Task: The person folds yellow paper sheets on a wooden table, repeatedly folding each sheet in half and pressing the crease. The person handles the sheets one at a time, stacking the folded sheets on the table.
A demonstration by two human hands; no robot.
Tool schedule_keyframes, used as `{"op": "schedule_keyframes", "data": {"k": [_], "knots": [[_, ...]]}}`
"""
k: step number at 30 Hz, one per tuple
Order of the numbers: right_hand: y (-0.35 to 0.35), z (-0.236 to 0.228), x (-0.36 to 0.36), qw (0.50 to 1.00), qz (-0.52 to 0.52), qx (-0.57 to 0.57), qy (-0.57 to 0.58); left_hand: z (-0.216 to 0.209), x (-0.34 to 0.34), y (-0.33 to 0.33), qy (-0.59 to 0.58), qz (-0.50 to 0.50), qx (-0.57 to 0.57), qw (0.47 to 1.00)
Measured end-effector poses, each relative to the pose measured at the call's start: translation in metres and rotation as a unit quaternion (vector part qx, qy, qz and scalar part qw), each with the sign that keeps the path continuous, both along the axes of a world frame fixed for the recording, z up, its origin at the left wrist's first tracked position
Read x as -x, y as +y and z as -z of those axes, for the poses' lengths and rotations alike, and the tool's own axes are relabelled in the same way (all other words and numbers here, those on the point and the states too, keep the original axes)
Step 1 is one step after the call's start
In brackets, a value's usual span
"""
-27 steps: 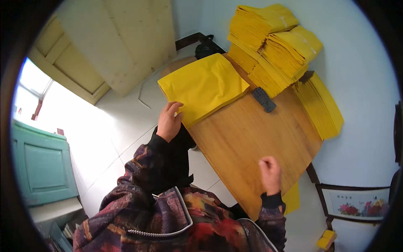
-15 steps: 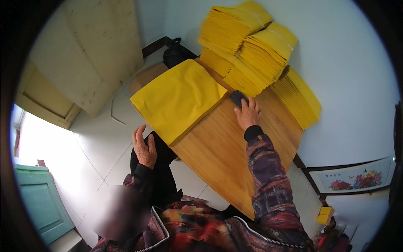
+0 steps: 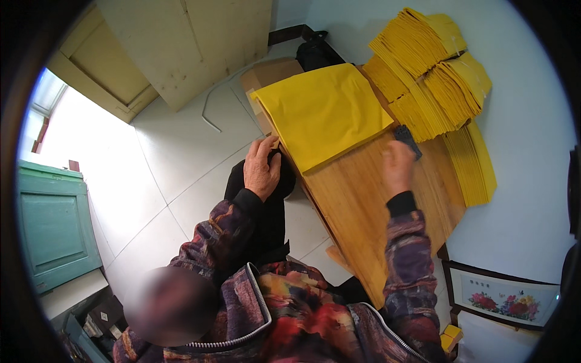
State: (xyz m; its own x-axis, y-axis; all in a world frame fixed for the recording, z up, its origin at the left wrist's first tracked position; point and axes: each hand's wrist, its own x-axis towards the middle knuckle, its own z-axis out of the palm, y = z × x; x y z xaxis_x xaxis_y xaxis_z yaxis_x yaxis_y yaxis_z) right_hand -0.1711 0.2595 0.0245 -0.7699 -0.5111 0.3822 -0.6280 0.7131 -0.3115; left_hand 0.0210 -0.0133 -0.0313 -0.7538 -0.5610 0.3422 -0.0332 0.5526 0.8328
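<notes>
Curving its fingers loosely, thumb set apart, the left hand (image 3: 261, 169) is at the left edge of a wooden table (image 3: 363, 206), just beside a flat stack of yellow sheets (image 3: 330, 115) lying on the table's far left part. The right hand (image 3: 399, 169) is next to a dark grey block (image 3: 408, 142) near the stack's right corner, its fingers too blurred to tell whether they grip the block. Beyond the block, folded yellow bundles (image 3: 423, 78) are piled near a pale wall (image 3: 514, 115).
</notes>
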Motion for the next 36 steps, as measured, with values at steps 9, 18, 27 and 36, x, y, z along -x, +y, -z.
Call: {"op": "schedule_keyframes", "data": {"k": [9, 18, 27, 36], "knots": [[-0.089, -0.003, -0.058, 0.961, -0.214, -0.172, -0.028, -0.004, 0.020, -0.009, 0.017, 0.075, -0.050, 0.996], [-0.093, -0.010, -0.039, 0.956, -0.268, -0.108, -0.043, 0.014, 0.041, -0.027, 0.028, 0.188, -0.116, 0.975], [-0.100, -0.018, -0.013, 0.927, -0.272, -0.026, -0.259, 0.011, 0.041, -0.034, 0.040, 0.214, -0.237, 0.947], [-0.103, -0.026, 0.003, 0.874, -0.203, 0.019, -0.440, 0.009, 0.046, -0.030, 0.039, 0.187, -0.227, 0.955]]}}
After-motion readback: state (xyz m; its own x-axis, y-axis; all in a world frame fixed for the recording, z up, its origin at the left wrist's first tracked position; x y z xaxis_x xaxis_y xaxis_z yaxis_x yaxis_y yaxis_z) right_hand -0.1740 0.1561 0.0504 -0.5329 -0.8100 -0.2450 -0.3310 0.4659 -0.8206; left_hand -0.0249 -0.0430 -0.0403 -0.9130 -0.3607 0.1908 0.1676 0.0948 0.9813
